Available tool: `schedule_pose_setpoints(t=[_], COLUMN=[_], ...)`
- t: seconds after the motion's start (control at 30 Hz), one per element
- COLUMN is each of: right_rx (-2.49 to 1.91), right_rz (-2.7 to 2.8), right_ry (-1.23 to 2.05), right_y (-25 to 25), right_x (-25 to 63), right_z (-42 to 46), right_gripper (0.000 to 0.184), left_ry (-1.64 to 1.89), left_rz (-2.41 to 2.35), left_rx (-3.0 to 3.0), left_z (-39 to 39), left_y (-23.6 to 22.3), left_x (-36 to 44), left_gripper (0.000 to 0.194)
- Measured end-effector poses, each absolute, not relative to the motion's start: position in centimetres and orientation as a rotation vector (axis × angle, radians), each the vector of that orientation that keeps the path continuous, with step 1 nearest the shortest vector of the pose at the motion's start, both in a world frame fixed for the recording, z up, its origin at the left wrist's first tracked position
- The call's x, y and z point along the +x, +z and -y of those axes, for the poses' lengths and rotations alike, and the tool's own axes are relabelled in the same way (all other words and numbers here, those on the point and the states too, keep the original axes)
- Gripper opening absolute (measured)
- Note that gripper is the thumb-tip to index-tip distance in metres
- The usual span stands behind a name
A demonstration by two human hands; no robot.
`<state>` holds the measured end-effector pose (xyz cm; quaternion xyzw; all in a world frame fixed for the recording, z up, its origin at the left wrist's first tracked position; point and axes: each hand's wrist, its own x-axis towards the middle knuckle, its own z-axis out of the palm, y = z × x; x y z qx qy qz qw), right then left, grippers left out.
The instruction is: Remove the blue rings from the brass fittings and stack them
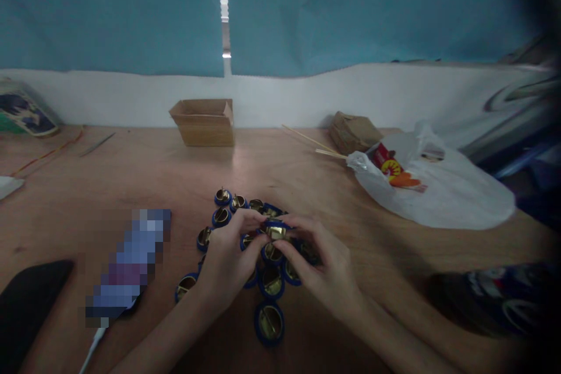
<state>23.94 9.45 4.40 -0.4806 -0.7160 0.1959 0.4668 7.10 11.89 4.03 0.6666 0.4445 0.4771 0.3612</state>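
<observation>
- Blue-rimmed piece (276,233), gold-coloured metal showing, sits between both hands, nearer the person than the cardboard box (208,131) and right of it.
- Left hand (223,257) pinches one side between thumb and fingers; right hand (336,263) pinches the other, fingers curled.
- Light, even pressure at the edges should steady it without bending the metal.
- Similar rounds (269,324), shiny and cupped, lie nearer than the box; a crinkled white plastic bag (464,193) lies to its right.
</observation>
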Motion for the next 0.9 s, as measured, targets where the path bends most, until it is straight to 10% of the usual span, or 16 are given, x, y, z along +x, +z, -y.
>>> schedule_pose_setpoints(t=[0.9], right_rx=[-1.267], right_rz=[1.681], right_ry=[0.407], right_y=[3.69], right_x=[24.08], right_z=[-9.61], right_gripper=[0.025], left_ry=[1.206], left_rz=[-1.182], left_rx=[1.758], left_z=[-11.26], left_y=[4.37], left_x=[7.4], left_gripper=[0.026])
